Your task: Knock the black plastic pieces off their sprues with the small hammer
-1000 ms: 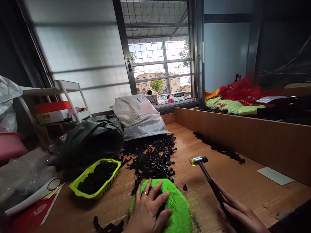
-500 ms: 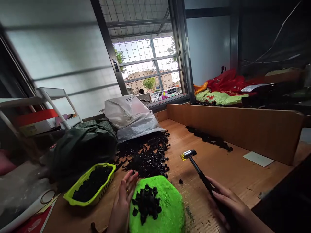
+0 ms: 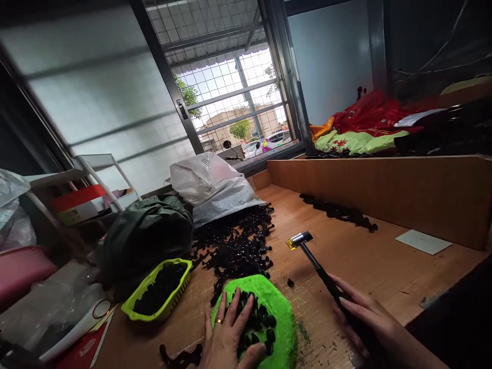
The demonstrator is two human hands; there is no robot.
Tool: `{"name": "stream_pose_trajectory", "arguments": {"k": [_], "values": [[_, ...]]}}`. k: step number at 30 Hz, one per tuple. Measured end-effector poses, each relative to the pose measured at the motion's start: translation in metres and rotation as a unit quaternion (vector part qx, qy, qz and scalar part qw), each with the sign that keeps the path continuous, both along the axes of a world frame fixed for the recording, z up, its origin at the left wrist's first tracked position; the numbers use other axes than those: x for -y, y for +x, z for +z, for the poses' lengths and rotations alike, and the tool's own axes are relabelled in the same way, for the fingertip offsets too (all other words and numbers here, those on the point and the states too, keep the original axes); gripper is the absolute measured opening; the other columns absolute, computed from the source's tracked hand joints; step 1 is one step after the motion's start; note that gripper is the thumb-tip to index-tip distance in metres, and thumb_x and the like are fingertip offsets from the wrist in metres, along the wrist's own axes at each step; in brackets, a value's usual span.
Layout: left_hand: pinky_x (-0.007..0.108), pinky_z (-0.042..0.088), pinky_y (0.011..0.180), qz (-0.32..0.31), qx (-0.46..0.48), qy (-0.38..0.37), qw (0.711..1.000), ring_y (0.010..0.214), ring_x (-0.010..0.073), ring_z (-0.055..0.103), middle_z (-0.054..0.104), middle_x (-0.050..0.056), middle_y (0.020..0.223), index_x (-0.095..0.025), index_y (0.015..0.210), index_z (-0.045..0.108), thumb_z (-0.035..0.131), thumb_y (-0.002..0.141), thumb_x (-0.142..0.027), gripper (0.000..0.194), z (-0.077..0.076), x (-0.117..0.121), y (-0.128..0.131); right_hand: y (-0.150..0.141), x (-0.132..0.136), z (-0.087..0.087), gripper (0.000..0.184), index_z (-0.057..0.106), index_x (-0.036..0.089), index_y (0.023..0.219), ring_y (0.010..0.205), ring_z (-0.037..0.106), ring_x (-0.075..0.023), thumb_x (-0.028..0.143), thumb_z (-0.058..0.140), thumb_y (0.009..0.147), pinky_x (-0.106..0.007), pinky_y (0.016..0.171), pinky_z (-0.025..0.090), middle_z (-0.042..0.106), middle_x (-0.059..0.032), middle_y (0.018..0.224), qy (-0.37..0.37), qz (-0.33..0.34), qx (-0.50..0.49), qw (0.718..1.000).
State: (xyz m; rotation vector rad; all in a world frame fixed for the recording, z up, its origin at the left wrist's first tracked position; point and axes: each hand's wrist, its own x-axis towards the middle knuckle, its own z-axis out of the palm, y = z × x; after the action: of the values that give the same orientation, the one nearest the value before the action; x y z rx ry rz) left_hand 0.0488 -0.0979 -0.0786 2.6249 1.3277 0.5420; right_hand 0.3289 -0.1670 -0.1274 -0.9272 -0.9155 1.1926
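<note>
My left hand (image 3: 226,338) lies flat with fingers spread on a bright green fuzzy pad (image 3: 279,318), touching the small black pieces (image 3: 259,323) heaped on it. A ring shows on one finger. My right hand (image 3: 363,320) grips the dark handle of a small hammer (image 3: 307,251), whose metal head hovers just over the wooden table (image 3: 361,261) to the right of the pad. One loose black piece (image 3: 291,282) lies between pad and hammer.
A big pile of black parts (image 3: 238,243) spills from a white sack (image 3: 211,184) behind the pad. A lime basket (image 3: 158,289) of black pieces sits left, beside a dark green bag (image 3: 144,236). A wooden wall (image 3: 384,187) borders the right.
My left hand moved from the pad's left edge back onto the black pieces, fingers spread. The hammer stays in my right hand, barely shifted. The camera tilted slightly.
</note>
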Motion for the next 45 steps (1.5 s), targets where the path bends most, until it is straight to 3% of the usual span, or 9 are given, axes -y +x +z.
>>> {"name": "stream_pose_trajectory", "arguments": {"k": [5, 9, 11, 13, 17, 23, 30, 35, 45], "values": [[0.062, 0.0, 0.103, -0.006, 0.135, -0.011, 0.991, 0.135, 0.0346, 0.006, 0.025, 0.005, 0.146, -0.031, 0.136, 0.031, 0.047, 0.074, -0.063, 0.072, -0.009, -0.006, -0.007, 0.0, 0.0, 0.0, 0.078, 0.016, 0.014, 0.142, 0.038, 0.046, -0.0132, 0.049, 0.051, 0.082, -0.021, 0.032, 0.039, 0.05, 0.0026, 0.057, 0.005, 0.004, 0.013, 1.0], [0.046, 0.021, 0.107, 0.068, 0.394, -0.088, 0.912, 0.134, 0.0282, 0.022, 0.032, 0.009, 0.144, -0.022, 0.138, 0.032, 0.027, 0.078, -0.068, 0.076, -0.013, -0.016, -0.024, 0.0, -0.002, -0.004, 0.082, 0.014, 0.016, 0.143, 0.038, 0.046, -0.0131, 0.052, 0.052, 0.079, -0.02, 0.03, 0.036, 0.051, 0.0018, 0.059, -0.003, 0.002, 0.014, 1.0], [0.038, 0.033, 0.102, 0.136, 0.458, -0.139, 0.867, 0.125, 0.027, 0.039, 0.048, 0.011, 0.134, -0.019, 0.127, 0.048, 0.04, 0.075, -0.067, 0.071, -0.007, -0.02, -0.033, 0.001, -0.003, -0.006, 0.085, 0.012, 0.016, 0.143, 0.037, 0.046, -0.0128, 0.053, 0.053, 0.078, -0.02, 0.029, 0.036, 0.051, 0.0017, 0.059, -0.009, 0.002, 0.011, 1.0], [0.032, 0.043, 0.091, 0.178, 0.463, -0.165, 0.852, 0.108, 0.0265, 0.055, 0.063, 0.012, 0.113, -0.016, 0.106, 0.061, 0.057, 0.064, -0.064, 0.063, 0.002, -0.025, -0.038, 0.002, -0.003, -0.007, 0.089, 0.009, 0.014, 0.143, 0.037, 0.045, -0.0127, 0.053, 0.054, 0.077, -0.02, 0.029, 0.037, 0.051, 0.0017, 0.059, -0.011, 0.002, 0.008, 1.0], [0.025, 0.045, 0.059, 0.186, 0.42, -0.185, 0.869, 0.063, 0.0178, 0.059, 0.065, 0.003, 0.067, -0.015, 0.076, 0.064, 0.065, 0.058, -0.054, 0.043, 0.014, -0.034, -0.03, 0.001, -0.001, -0.004, 0.084, 0.013, 0.014, 0.142, 0.036, 0.044, -0.0119, 0.052, 0.055, 0.079, -0.02, 0.031, 0.04, 0.051, 0.0016, 0.061, -0.006, -0.002, 0.001, 1.0], [0.022, 0.033, 0.05, 0.172, 0.342, -0.151, 0.912, 0.049, 0.0118, 0.043, 0.055, -0.001, 0.052, -0.014, 0.06, 0.063, 0.064, 0.058, -0.035, 0.022, 0.011, -0.05, -0.013, 0.001, 0.002, 0.003, 0.073, 0.022, 0.022, 0.141, 0.035, 0.043, -0.0117, 0.049, 0.054, 0.081, -0.021, 0.031, 0.038, 0.05, 0.0014, 0.062, -0.016, -0.003, 0.003, 1.0], [0.023, 0.037, 0.055, 0.137, 0.323, -0.158, 0.923, 0.057, 0.0138, 0.048, 0.059, 0.0, 0.064, -0.015, 0.076, 0.064, 0.058, 0.066, -0.04, 0.027, 0.008, -0.045, -0.021, 0.002, 0.004, 0.006, 0.078, 0.02, 0.022, 0.141, 0.036, 0.044, -0.0123, 0.052, 0.055, 0.079, -0.021, 0.031, 0.038, 0.052, 0.0009, 0.062, -0.037, -0.008, -0.003, 0.999], [0.026, 0.038, 0.058, 0.152, 0.212, -0.048, 0.964, 0.062, 0.0165, 0.053, 0.059, 0.002, 0.069, -0.017, 0.075, 0.063, 0.052, 0.074, -0.033, 0.019, 0.011, -0.039, -0.013, 0.002, 0.005, 0.005, 0.078, 0.021, 0.023, 0.141, 0.035, 0.043, -0.0118, 0.05, 0.057, 0.078, -0.022, 0.031, 0.038, 0.05, 0.0022, 0.06, -0.042, -0.012, -0.004, 0.999], [0.034, 0.045, 0.07, 0.167, 0.171, 0.025, 0.971, 0.08, 0.0236, 0.06, 0.063, 0.008, 0.085, -0.018, 0.095, 0.059, 0.048, 0.079, -0.043, 0.031, 0.011, -0.023, -0.007, 0.004, 0.006, 0.004, 0.07, 0.017, 0.023, 0.141, 0.035, 0.04, -0.0114, 0.051, 0.046, 0.084, -0.023, 0.032, 0.036, 0.049, 0.0011, 0.064, -0.041, -0.012, 0.038, 0.998]]}}
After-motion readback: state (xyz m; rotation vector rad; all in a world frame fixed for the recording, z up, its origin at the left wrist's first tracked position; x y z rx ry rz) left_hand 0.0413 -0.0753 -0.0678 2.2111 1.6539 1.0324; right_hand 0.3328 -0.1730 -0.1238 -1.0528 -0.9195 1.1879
